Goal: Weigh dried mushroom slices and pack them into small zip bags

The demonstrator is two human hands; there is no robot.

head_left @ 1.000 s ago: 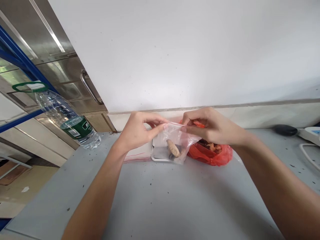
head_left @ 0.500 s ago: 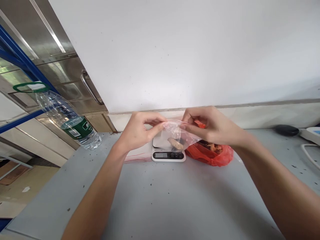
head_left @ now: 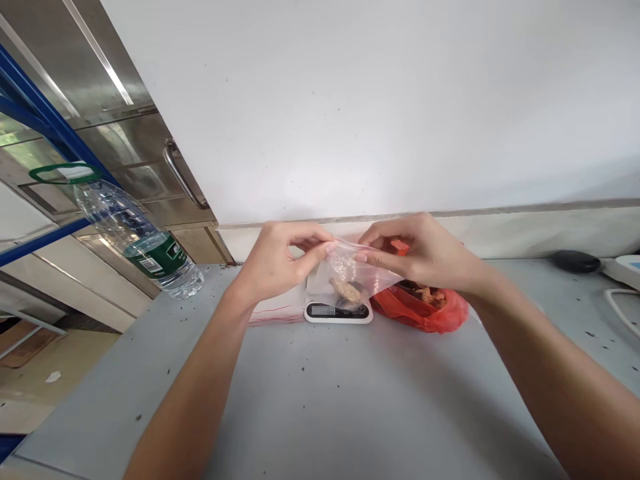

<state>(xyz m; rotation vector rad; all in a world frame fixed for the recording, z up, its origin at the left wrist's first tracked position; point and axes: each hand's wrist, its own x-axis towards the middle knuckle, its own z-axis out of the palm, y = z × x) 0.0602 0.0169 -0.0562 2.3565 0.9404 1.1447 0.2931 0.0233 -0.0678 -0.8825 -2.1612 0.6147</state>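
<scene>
Between my hands hangs a clear zip bag (head_left: 373,275) with a tan, lumpy piece (head_left: 346,291) low inside it; I cannot make out what the piece is. My left hand (head_left: 287,257) pinches the bag's top edge at its left end. My right hand (head_left: 413,250) pinches the same edge further right, thumb along the front. Below and behind the bag lies a small white digital scale (head_left: 314,319), its display partly covered by the bag. A red plastic bag (head_left: 425,317), open at the top, holds brown dried pieces beside the scale, partly behind my right hand.
Flat clear bags with red edges (head_left: 277,317) lie left of the scale. A large water bottle (head_left: 160,260) stands at the table's left edge. On the right are a black mouse (head_left: 576,261) and a white device (head_left: 625,270) with a cable. Dark crumbs dot the grey table (head_left: 320,413).
My right hand has slid slightly left along the bag's edge. The bag and the piece inside have shifted a little, now covering part of the scale's buttons.
</scene>
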